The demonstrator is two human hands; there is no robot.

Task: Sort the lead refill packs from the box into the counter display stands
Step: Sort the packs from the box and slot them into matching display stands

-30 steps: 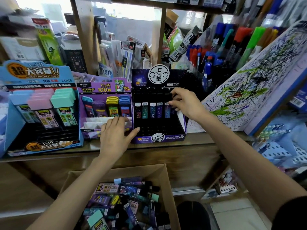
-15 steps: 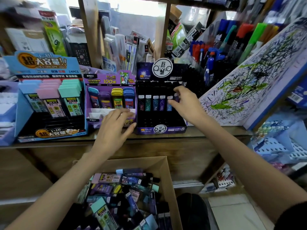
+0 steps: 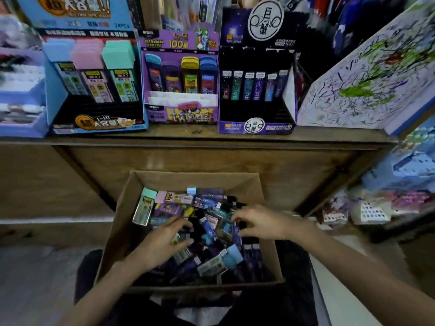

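L hand (image 3: 160, 243) and R hand (image 3: 263, 223) are both down in the box (image 3: 195, 178), fingers half-curled over the lead refill packs (image 3: 213, 261). Blur: cannot tell if either grips a pack. Packs lie directly under fingers, long axes mixed. R hand is nearer the black display stand (image 3: 256, 90) on the bench (image 3: 211, 137).

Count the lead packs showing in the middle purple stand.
4, in one row: light blue pack leftmost, purple pack, yellow pack, dark blue pack rightmost. Others may hide behind.

Blur hides what the left grip (image 3: 162, 241) and right grip (image 3: 263, 223) hold.
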